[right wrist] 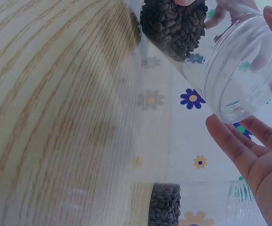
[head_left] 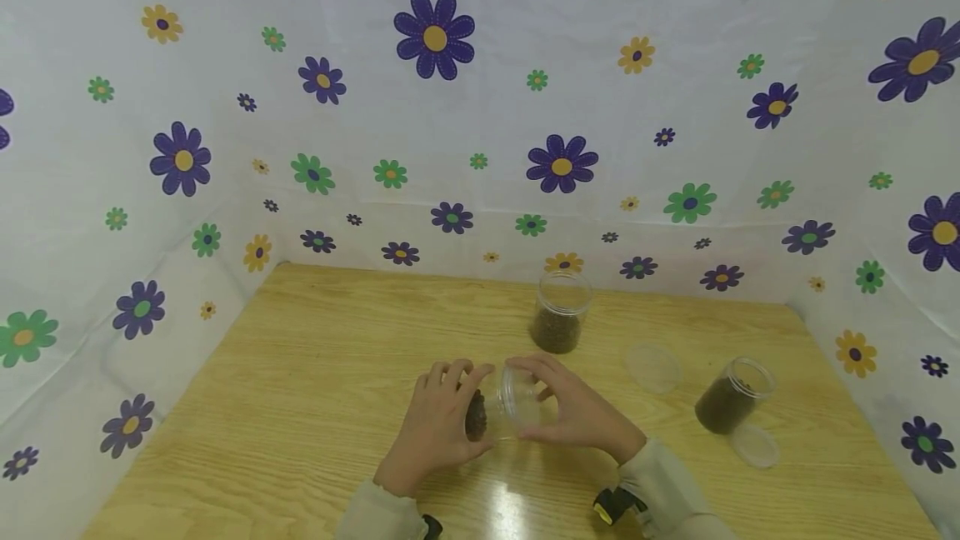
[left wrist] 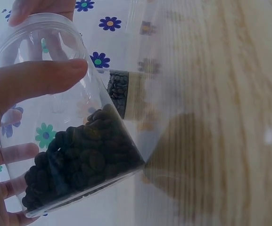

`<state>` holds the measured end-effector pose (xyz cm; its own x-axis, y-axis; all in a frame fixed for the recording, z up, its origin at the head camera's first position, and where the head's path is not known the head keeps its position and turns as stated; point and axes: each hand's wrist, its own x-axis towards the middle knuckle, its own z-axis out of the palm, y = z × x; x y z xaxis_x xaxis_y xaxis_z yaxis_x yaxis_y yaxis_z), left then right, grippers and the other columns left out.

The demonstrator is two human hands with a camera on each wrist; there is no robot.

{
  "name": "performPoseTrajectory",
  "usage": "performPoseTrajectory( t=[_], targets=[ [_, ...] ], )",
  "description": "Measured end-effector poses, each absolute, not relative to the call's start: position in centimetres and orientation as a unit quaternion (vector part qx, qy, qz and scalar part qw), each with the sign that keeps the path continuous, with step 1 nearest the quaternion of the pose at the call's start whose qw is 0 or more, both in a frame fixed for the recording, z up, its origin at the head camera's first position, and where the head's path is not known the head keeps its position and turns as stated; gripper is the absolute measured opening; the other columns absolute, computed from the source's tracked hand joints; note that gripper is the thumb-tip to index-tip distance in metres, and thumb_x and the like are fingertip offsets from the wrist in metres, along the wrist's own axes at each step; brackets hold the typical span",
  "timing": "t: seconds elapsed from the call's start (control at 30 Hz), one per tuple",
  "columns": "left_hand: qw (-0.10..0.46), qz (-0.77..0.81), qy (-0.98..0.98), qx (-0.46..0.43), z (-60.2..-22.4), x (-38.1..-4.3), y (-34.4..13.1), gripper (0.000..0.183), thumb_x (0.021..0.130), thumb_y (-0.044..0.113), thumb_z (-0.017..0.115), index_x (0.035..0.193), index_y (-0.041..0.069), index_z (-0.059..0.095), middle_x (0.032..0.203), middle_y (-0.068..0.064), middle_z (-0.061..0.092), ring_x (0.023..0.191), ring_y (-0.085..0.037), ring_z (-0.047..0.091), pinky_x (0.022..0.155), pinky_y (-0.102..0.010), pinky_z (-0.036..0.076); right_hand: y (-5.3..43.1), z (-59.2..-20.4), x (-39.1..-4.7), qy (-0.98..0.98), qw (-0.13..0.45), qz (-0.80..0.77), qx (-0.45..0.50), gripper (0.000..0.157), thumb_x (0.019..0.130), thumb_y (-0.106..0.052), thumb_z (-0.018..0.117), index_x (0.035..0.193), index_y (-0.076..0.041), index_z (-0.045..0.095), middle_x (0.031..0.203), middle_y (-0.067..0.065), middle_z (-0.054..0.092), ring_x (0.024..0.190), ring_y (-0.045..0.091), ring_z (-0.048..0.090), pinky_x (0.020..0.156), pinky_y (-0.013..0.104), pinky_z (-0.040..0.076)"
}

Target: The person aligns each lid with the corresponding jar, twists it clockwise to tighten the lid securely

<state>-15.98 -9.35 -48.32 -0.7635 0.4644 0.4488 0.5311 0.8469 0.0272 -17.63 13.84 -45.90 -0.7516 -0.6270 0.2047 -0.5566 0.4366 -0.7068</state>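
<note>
Near the middle of the wooden table, a tilted jar is leaning between two hands, its mouth facing right and its base left! The left hand is gripping the body, thumb and fingers curling round the clear wall, presumably because the dark beans are loading that lower end. They're banking towards the base's low edge, which is apparently touching the wood and perhaps sharing the weight. Across at the mouth, the right hand is grasping the rim end between thumb and fingers, probably steadying the slant; whether a clear lid is sitting there, I cannot tell. Farther back, a rear jar is standing upright, and off to the right a side jar is standing too, both seemingly leaving the hands room. One pale disc is lying between those jars, another disc just beside the side jar, likely within the right hand's reach.
</note>
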Motion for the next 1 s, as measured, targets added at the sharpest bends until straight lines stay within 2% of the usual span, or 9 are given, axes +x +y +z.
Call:
performPoseTrajectory(
  t=[0.27,0.43,0.57,0.7,0.8,1.0],
  targets=[
    [0.209,-0.080,-0.938,-0.263,-48.21,-15.89,-9.31,0.100,0.051,0.061,0.083,0.133,0.023,0.042,0.116,-0.003,0.050,0.100,-0.024,0.050,0.076,-0.043,0.048,13.61,-45.74,-17.45,0.859,0.054,-0.401,-0.313,0.079,0.077,-0.032,0.077,0.143,-0.020,0.035,0.138,0.009,0.045,0.102,0.021,0.055,0.077,0.029,0.053],
    [0.200,-0.083,-0.941,-0.260,-48.12,-15.87,-9.27,0.099,0.051,0.060,0.083,0.134,0.023,0.041,0.117,-0.003,0.049,0.101,-0.025,0.049,0.078,-0.044,0.048,13.57,-45.73,-17.42,0.866,0.071,-0.401,-0.289,0.080,0.079,-0.043,0.073,0.144,-0.019,0.032,0.135,0.012,0.048,0.099,0.020,0.055,0.076,0.030,0.053],
    [0.195,-0.084,-0.942,-0.259,-48.06,-15.88,-9.24,0.099,0.052,0.059,0.083,0.134,0.023,0.041,0.118,-0.004,0.049,0.103,-0.025,0.049,0.079,-0.044,0.048,13.70,-45.71,-17.30,0.877,0.061,-0.380,-0.289,0.093,0.073,-0.042,0.078,0.148,-0.027,0.024,0.143,0.007,0.040,0.111,0.024,0.054,0.084,0.042,0.051],
    [0.191,-0.082,-0.943,-0.259,-47.97,-15.87,-9.18,0.099,0.052,0.060,0.083,0.134,0.023,0.041,0.119,-0.004,0.049,0.104,-0.026,0.050,0.080,-0.044,0.048,13.98,-45.65,-17.29,0.874,0.029,-0.354,-0.330,0.106,0.065,-0.035,0.085,0.149,-0.029,0.021,0.152,0.007,0.029,0.133,0.031,0.039,0.096,0.053,0.044],
    [0.193,-0.084,-0.943,-0.257,-47.89,-15.83,-9.15,0.098,0.052,0.059,0.083,0.133,0.023,0.042,0.119,-0.004,0.050,0.104,-0.026,0.050,0.080,-0.044,0.048,14.15,-45.58,-17.41,0.865,0.011,-0.339,-0.370,0.103,0.065,-0.029,0.085,0.148,-0.025,0.025,0.153,0.010,0.026,0.140,0.031,0.029,0.101,0.053,0.041],
    [0.196,-0.082,-0.942,-0.258,-48.13,-15.93,-9.15,0.099,0.052,0.060,0.083,0.133,0.022,0.042,0.118,-0.004,0.050,0.102,-0.025,0.049,0.077,-0.043,0.047,14.29,-45.39,-17.46,0.853,0.001,-0.333,-0.403,0.087,0.071,-0.019,0.082,0.144,-0.021,0.034,0.147,0.006,0.035,0.135,0.028,0.036,0.100,0.048,0.043]
  ],
)
